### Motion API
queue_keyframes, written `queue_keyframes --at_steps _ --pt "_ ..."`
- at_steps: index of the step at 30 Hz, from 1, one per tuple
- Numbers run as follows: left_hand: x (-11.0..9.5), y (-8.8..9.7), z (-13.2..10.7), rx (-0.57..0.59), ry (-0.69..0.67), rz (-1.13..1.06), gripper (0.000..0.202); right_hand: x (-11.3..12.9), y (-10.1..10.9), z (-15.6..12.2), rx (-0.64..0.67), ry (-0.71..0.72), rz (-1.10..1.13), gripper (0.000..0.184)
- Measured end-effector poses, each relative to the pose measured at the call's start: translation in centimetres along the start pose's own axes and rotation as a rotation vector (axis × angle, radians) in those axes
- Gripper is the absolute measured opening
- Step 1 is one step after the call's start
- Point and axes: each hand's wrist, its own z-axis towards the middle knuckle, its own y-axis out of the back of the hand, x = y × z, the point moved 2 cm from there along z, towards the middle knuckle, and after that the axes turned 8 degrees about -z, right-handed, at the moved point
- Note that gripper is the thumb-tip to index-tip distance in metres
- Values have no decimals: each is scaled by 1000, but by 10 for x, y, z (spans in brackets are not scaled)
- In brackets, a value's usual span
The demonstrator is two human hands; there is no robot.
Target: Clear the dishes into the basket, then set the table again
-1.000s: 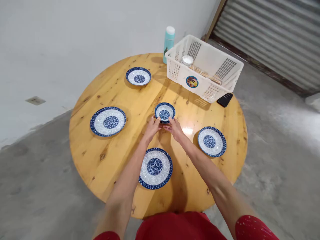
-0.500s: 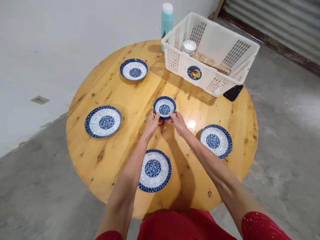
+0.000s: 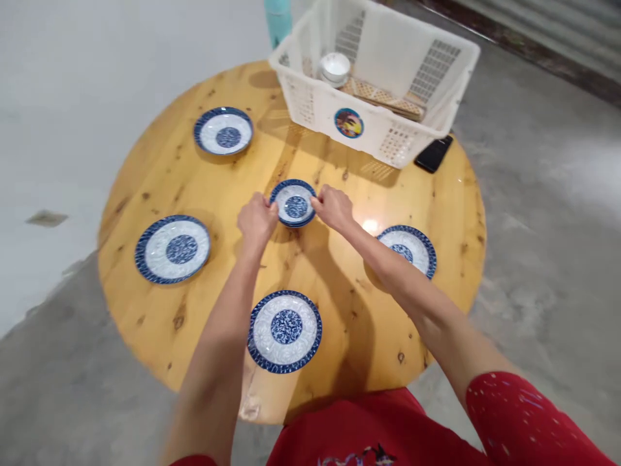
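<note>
A small stack of blue-and-white saucers (image 3: 295, 206) is at the middle of the round table, gripped at its rim from both sides. My left hand (image 3: 259, 219) closes on the left edge, thumb on the rim. On the right edge, my right hand (image 3: 334, 206) pinches with its thumb and curled fingers. How many saucers lie under the top one is hidden. Larger plates with the same pattern lie around: a near plate (image 3: 285, 331), a left plate (image 3: 173, 249), a far-left plate (image 3: 224, 131), and a right plate (image 3: 410, 249) partly covered by my right forearm.
A white plastic basket (image 3: 315, 107) stands at the back of the wooden table (image 3: 213, 323), holding white bowls (image 3: 334, 68) and a woven-looking tan item (image 3: 383, 97). A turquoise bottle (image 3: 278, 22) stands behind it. A black phone (image 3: 433, 154) lies by the basket's right corner.
Both hands have shifted from the near edge of the saucer stack to its left and right sides. The whole view has swung, so the table and basket appear further left.
</note>
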Motion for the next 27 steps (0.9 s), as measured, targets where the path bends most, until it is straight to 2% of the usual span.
queue_keyframes --at_steps 4,8,12,15,18,21,24,27 --pt "-2 -2 7 0 -51 55 25 1 -4 4 58 36 -61 27" --pt "-11 8 3 2 -110 -8 28 -2 -2 1 -5 70 -39 34" --pt "-44 33 -23 -112 -276 -30 27 -12 24 -13 -156 74 44 29" --pt "-77 34 -49 -126 -395 -44 28 -42 50 -35 -259 39 148 21" --pt "-106 8 -76 7 -443 -95 27 -91 72 -70 -327 -12 232 24" --pt "-127 -34 -102 169 -483 -116 27 -147 82 -110 -338 -96 292 26" --pt "-141 -78 -123 356 -532 -133 25 -194 79 -144 -294 -220 337 27" --pt "-148 -109 -133 486 -581 -129 23 -223 71 -167 -244 -334 352 25"
